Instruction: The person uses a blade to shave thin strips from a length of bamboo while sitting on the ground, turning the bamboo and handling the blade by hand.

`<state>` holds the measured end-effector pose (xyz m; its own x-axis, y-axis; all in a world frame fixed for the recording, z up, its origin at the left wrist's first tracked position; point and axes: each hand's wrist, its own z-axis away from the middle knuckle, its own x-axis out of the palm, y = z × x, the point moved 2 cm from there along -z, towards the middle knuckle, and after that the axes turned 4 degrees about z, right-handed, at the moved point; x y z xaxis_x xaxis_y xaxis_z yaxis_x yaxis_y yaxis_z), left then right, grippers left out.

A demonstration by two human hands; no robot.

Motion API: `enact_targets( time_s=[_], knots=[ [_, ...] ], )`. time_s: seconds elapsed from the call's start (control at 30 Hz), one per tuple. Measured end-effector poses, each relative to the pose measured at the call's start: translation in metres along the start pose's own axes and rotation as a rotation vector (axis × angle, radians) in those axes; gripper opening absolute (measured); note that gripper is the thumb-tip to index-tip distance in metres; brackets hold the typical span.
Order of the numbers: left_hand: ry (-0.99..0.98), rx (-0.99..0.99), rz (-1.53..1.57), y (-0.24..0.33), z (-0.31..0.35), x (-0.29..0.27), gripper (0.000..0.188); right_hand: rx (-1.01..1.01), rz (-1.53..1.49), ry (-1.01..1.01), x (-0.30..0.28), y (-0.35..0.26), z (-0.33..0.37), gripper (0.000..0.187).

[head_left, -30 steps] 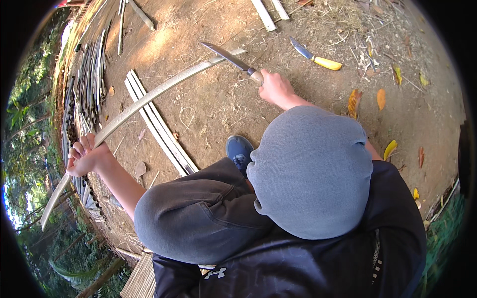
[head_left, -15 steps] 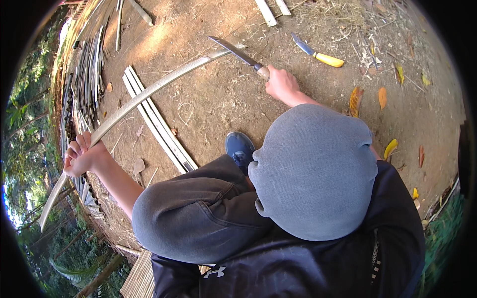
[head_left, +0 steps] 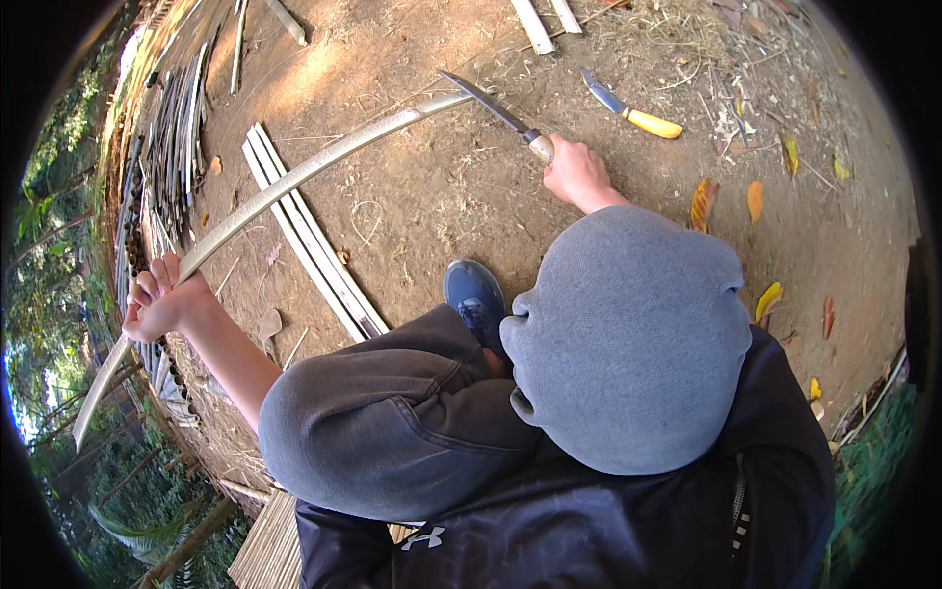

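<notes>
A long pale bamboo strip point(head_left: 324, 162) slants from the lower left up to the upper middle. Toward its lower end, my left hand point(head_left: 157, 302) is wrapped around it. My right hand point(head_left: 577, 174) grips the wooden handle of a long-bladed knife point(head_left: 488, 104). The dark blade points up and left, and its front part crosses the strip's far end; I cannot tell whether they touch. Beyond my right hand, a second knife point(head_left: 631, 105) with a yellow handle lies on the dirt.
Several split bamboo strips point(head_left: 312, 236) lie side by side on the ground near my blue shoe point(head_left: 474, 299). Dark thin poles point(head_left: 179, 147) are piled at the left. Two pale slats point(head_left: 535, 25) lie at the far edge. A slatted bamboo surface point(head_left: 270, 550) shows below my left knee.
My right hand and its knife have shifted slightly right, with the blade now nearer the strip's far tip. My left hand keeps its hold and has barely moved.
</notes>
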<state>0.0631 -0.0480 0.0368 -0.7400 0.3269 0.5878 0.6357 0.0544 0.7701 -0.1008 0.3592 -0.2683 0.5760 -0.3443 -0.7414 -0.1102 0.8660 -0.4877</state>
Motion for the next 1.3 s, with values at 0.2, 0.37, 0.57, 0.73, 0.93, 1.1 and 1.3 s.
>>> enact_targets(
  time_s=[0.2, 0.37, 0.57, 0.73, 0.93, 1.1, 1.3],
  knots=[
    [0.095, 0.007, -0.002, 0.001, -0.004, -0.005, 0.029, 0.039, -0.031, -0.028, 0.001, 0.003, 0.011, 0.042],
    [0.11, 0.005, -0.006, -0.001, -0.004, -0.006, 0.029, 0.029, 0.037, -0.032, -0.012, 0.004, 0.021, 0.046],
    [0.107, 0.018, 0.001, 0.003, -0.004, -0.003, 0.029, 0.064, -0.06, -0.031, -0.009, 0.001, 0.025, 0.051],
    [0.113, 0.01, -0.018, -0.002, -0.003, -0.002, 0.028, -0.264, -0.168, -0.024, -0.011, -0.041, 0.042, 0.047],
    [0.254, 0.071, -0.098, 0.0, 0.004, 0.004, 0.026, -0.26, -0.075, -0.063, -0.018, -0.067, 0.02, 0.047],
    [0.237, 0.077, -0.099, 0.001, 0.009, 0.009, 0.028, -0.305, -0.035, -0.072, -0.024, -0.078, 0.023, 0.039],
    [0.266, 0.093, -0.122, 0.005, 0.01, 0.017, 0.032, -0.243, -0.162, -0.015, 0.004, -0.064, -0.007, 0.038]
  ],
)
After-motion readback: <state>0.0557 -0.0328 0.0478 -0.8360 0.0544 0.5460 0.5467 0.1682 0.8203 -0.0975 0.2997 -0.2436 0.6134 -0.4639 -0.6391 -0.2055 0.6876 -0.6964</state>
